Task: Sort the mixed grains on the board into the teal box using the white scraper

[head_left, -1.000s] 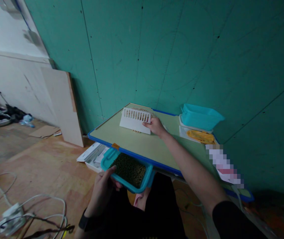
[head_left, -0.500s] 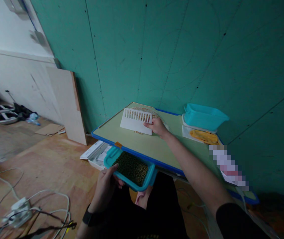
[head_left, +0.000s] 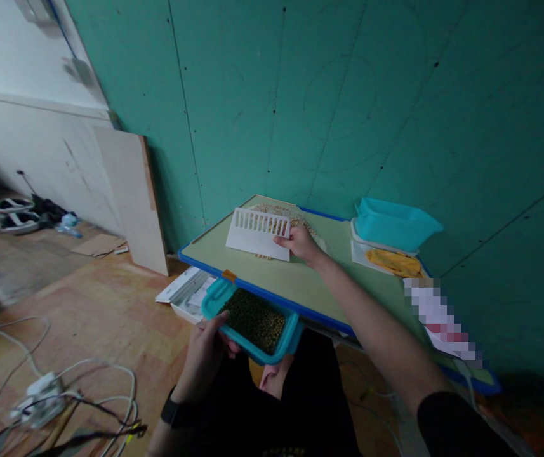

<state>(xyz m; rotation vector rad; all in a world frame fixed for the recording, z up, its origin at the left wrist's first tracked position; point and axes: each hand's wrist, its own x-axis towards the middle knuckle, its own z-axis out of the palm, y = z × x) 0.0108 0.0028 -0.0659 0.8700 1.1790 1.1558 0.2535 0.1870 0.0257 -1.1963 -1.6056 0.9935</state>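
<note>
My left hand is closed on the near left rim of a turquoise plastic tub, its thumb over the edge. Dark green beans fill the tub, with paler ones at its right end. My right hand pinches the right end of a white slotted plate, comb-like along its top edge. The plate is tilted above the table, slots facing away from me. Behind it lies a spread of pale grains or beans, partly hidden; a few more show below its lower edge.
A turquoise bin stands at the table's back right, with a yellow cloth in front. A blurred-out white item lies nearer. Below the left edge is an open white box. Cables and a power strip lie on the floor.
The white slotted plate has moved slightly to the left and tilted a little, its right end lower. The tub stays in my left hand below the table edge. The view has shifted slightly.
</note>
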